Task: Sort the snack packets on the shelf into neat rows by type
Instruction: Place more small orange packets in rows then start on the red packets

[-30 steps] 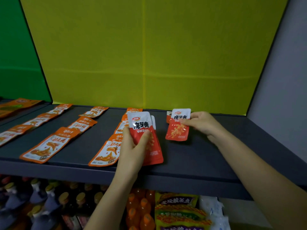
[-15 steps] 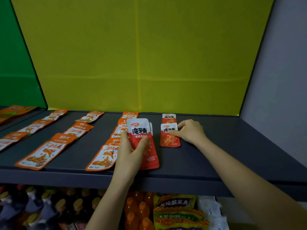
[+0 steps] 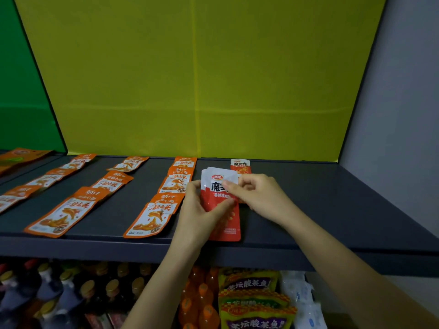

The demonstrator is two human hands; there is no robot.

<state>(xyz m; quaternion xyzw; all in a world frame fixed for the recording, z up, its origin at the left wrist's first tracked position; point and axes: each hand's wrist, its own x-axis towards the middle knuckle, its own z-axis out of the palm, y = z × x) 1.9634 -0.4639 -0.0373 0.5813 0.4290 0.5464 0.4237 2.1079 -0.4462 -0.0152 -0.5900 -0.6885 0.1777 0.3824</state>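
Note:
My left hand [image 3: 199, 210] grips a small stack of red and white snack packets [image 3: 225, 224] upright above the front of the dark shelf [image 3: 320, 210]. My right hand [image 3: 259, 195] pinches the top packet of that stack near its upper edge. Behind my hands, a red and white packet [image 3: 240, 166] lies flat at the back of the shelf; another one under my right hand is mostly hidden. Orange packets [image 3: 152, 216] lie in rows across the left and middle of the shelf.
A yellow panel [image 3: 194, 79] backs the shelf, with a green panel [image 3: 21, 103] on the left and a grey wall [image 3: 403, 115] on the right. Below the shelf stand bottles [image 3: 66, 290] and yellow noodle packs [image 3: 251, 298].
My right hand let go of the packet it laid on the shelf and moved left to the stack in my left hand. It now pinches the top packet.

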